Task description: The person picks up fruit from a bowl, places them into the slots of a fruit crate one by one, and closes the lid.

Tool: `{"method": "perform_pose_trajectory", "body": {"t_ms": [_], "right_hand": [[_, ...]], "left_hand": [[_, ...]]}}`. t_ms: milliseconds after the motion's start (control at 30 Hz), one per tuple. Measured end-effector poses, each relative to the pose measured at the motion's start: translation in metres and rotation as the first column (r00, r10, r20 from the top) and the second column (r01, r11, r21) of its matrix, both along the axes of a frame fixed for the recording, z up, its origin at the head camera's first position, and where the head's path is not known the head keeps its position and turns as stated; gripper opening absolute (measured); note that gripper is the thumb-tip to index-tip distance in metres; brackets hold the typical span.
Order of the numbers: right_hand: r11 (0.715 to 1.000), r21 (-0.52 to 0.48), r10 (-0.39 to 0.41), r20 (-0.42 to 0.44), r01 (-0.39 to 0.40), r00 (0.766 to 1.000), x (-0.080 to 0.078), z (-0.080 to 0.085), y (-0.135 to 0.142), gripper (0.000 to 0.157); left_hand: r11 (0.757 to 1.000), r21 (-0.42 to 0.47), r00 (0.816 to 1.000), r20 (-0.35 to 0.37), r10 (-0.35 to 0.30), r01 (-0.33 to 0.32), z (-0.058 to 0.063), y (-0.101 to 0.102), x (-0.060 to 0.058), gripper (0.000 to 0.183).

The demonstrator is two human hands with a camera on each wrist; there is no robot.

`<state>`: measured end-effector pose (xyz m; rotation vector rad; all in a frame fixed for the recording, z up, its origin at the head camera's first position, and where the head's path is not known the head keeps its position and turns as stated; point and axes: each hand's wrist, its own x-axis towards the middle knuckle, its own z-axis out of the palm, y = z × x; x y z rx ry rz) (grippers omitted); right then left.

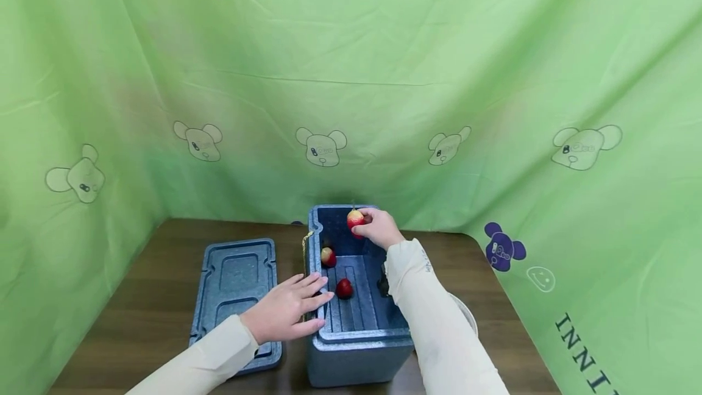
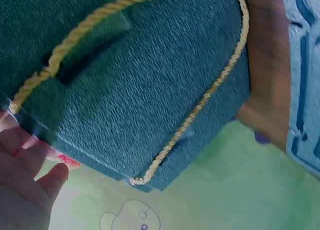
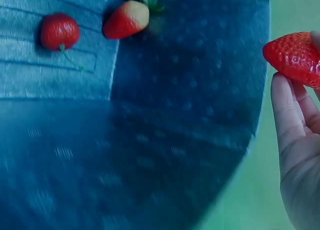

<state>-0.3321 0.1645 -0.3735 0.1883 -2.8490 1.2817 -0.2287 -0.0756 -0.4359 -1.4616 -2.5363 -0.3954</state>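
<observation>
My right hand (image 1: 381, 228) pinches a red strawberry (image 1: 355, 219) with a pale top, up at the far end of a blue foam box (image 1: 362, 339). The right wrist view shows this strawberry (image 3: 295, 58) between thumb and fingers. My left hand (image 1: 285, 309) has its fingers spread, fingertips at the box's left rim. Inside the box lie a second strawberry (image 3: 127, 20) with green leaves and a dark red cherry (image 3: 60, 31) with a green stem. A dark object (image 1: 383, 285) by the box's right wall is partly hidden behind my right sleeve.
The box's blue lid (image 1: 237, 273) lies on the brown wooden table (image 1: 137, 303) to the left. Yellow braided rope (image 2: 200, 103) runs along the box's outer left side. A white rounded rim (image 1: 467, 314) shows behind my right sleeve. Green printed cloth (image 1: 384, 108) encloses the table.
</observation>
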Motion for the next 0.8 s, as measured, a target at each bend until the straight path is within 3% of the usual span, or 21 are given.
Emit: {"method": "perform_pose_trajectory", "body": {"t_ms": [500,800], "right_hand": [[1.000,0.018,0.019,0.017,-0.020,1.000,-0.002,-0.013,-0.028,0.043],[0.999,0.050,0.004,-0.004,-0.003,1.000,-0.011,-0.018,-0.038,0.041]], "left_hand": [[1.000,-0.018,1.000,-0.011,-0.021,0.021,0.003,0.000,-0.002,0.048],[1.000,-0.023,0.997,0.073,0.003,-0.001,0.004,0.001,-0.001,0.047]]}}
